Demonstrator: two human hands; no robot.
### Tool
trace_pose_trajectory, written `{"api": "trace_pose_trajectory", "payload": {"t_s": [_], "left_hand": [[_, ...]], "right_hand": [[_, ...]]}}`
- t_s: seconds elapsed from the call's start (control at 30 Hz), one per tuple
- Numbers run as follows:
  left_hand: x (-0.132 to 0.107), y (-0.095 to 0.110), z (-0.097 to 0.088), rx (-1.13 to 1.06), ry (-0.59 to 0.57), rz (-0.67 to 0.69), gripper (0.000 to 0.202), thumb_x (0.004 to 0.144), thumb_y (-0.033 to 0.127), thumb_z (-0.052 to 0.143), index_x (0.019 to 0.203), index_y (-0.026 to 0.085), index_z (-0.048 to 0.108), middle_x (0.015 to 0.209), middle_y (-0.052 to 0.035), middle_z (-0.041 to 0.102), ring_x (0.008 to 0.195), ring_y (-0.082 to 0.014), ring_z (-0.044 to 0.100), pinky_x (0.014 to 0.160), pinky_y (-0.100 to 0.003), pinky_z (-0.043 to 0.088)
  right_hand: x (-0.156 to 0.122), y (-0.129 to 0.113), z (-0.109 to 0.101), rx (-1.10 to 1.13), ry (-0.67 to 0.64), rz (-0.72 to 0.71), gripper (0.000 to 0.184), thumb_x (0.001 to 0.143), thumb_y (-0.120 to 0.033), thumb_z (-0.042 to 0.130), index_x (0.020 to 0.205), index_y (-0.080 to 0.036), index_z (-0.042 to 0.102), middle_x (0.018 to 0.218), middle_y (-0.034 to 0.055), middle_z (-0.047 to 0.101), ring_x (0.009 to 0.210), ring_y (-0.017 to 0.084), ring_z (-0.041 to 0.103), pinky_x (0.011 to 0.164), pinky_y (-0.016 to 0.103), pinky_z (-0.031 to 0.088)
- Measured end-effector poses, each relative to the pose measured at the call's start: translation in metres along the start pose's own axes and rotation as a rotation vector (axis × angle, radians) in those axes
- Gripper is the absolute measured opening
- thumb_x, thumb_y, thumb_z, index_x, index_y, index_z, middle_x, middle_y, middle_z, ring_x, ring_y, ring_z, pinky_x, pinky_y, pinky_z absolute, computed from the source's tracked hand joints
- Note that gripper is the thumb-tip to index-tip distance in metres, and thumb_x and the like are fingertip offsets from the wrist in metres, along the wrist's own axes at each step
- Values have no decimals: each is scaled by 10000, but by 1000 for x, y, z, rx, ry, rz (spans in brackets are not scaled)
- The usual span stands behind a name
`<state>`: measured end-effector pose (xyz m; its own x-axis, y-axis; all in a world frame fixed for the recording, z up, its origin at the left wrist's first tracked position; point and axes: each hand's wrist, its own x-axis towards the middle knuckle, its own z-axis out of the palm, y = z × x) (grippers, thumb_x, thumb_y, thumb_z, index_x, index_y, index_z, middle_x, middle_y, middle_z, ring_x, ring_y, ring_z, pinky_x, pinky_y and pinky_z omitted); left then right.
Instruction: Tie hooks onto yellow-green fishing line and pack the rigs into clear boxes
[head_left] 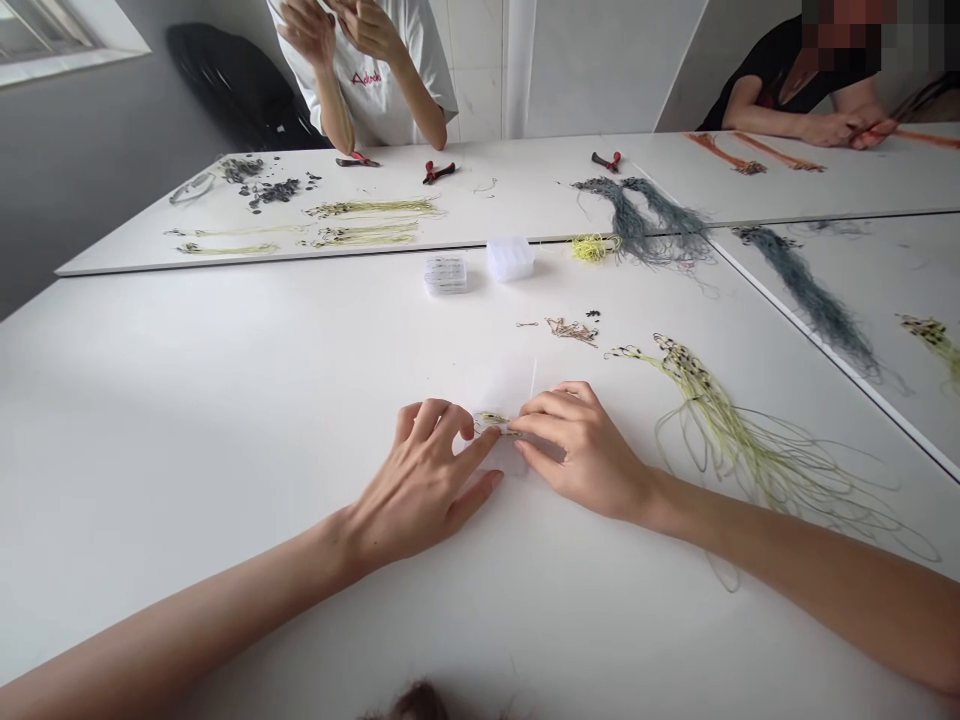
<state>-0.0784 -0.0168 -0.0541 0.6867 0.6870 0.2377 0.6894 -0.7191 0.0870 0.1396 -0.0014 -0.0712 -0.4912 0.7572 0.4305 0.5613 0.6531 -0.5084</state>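
A small coiled yellow-green fishing rig (pixel 491 418) lies on a clear plastic piece (pixel 514 462) in front of me; whether this is a bag or a box lid I cannot tell. My left hand (pixel 431 475) has its fingers apart, the index fingertip pressing down on the rig and the thumb held away. My right hand (pixel 581 450) curls in from the other side, its fingertips pinching the rig's right end. Beyond the hands lie a pile of brass-coloured swivel clips (pixel 574 330) and a few small black beads (pixel 593 315).
A bundle of yellow-green fishing lines with hooks (pixel 712 410) spreads beside my right forearm. Farther off stand two clear plastic boxes (pixel 446 276), (pixel 511 258). Across the table are pliers (pixel 439 172), dark line bundles (pixel 634 215), and two other people at work.
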Motion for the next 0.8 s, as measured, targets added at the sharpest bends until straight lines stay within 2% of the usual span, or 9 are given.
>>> {"api": "trace_pose_trajectory", "payload": {"t_s": [0.2, 0.33, 0.47, 0.8], "left_hand": [[-1, -1, 1, -6, 7, -4, 352, 900, 292, 542, 1241, 208, 565, 1017, -112, 546, 957, -264, 443, 854, -461, 370], [-2, -1, 3, -10, 14, -3, 349, 895, 296, 549, 1230, 203, 571, 1017, -111, 547, 957, -264, 440, 854, -458, 369], [-2, -1, 4, -7, 24, -6, 349, 897, 295, 547, 1235, 212, 567, 1024, -109, 547, 964, -265, 433, 862, -463, 366], [-2, -1, 5, -29, 32, -17, 360, 891, 293, 547, 1245, 231, 560, 1025, -112, 549, 958, -266, 432, 858, -469, 362]], "right_hand": [[-2, 0, 4, -6, 9, -27, 203, 865, -84, 546, 799, -204, 697, 875, 24, 679, 770, 141, 608, 929, 386, 341], [-1, -1, 3, 25, -9, 5, 182, 850, -89, 562, 768, -195, 685, 860, 22, 660, 787, 144, 607, 914, 372, 359], [-1, -1, 1, 47, -28, 29, 124, 848, -108, 583, 853, -185, 680, 890, 26, 656, 847, 156, 609, 924, 369, 362], [-5, -1, 2, 38, -22, 46, 152, 861, -133, 575, 973, -199, 654, 951, 44, 650, 930, 195, 588, 923, 372, 386]]}}
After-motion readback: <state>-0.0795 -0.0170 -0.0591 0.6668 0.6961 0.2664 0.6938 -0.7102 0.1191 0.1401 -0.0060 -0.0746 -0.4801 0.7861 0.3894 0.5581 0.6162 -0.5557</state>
